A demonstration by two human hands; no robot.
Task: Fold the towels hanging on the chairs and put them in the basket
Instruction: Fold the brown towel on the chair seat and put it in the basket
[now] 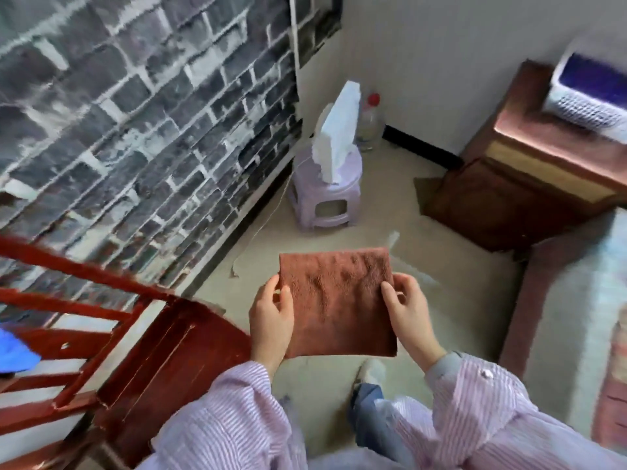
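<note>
A brown towel [337, 301], folded into a rough square, is held flat above the floor in the middle of the view. My left hand [271, 315] grips its left edge with the thumb on top. My right hand [409, 312] grips its right edge the same way. A white basket [587, 111] with a dark blue cloth inside stands on a wooden cabinet at the upper right. A red wooden chair [159, 344] is at the lower left, and a blue cloth [15, 352] shows at the left edge beside it.
A lilac plastic stool [324, 195] with a white foam piece [337, 130] on it stands by the brick-pattern wall, with a red-capped bottle [369, 122] behind. The wooden cabinet [529, 157] fills the right. A bed edge [556, 317] runs along the right side.
</note>
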